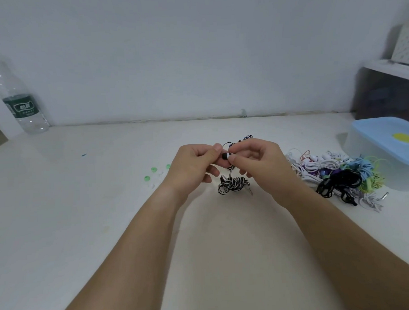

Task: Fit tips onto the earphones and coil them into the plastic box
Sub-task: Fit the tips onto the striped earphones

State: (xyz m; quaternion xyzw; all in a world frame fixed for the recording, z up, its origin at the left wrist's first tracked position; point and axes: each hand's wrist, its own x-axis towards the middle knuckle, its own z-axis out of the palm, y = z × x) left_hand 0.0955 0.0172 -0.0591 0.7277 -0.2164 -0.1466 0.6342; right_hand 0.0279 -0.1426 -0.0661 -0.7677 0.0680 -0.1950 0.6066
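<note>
Both my hands meet above the middle of the white table. My left hand (194, 165) pinches a small black ear tip (225, 156) between thumb and forefinger. My right hand (257, 159) pinches the earbud of a black-and-white striped earphone right against that tip. The earphone's bundled cable (233, 185) hangs down and lies on the table below my hands, its plug at the lower right. The plastic box (372, 152) with a light blue lid stands at the right, lid on.
A pile of coiled earphones (335, 177) in white, black, blue and green lies between my right hand and the box. Several green and clear loose tips (154, 172) lie left of my left hand. A water bottle (20, 102) stands at the back left.
</note>
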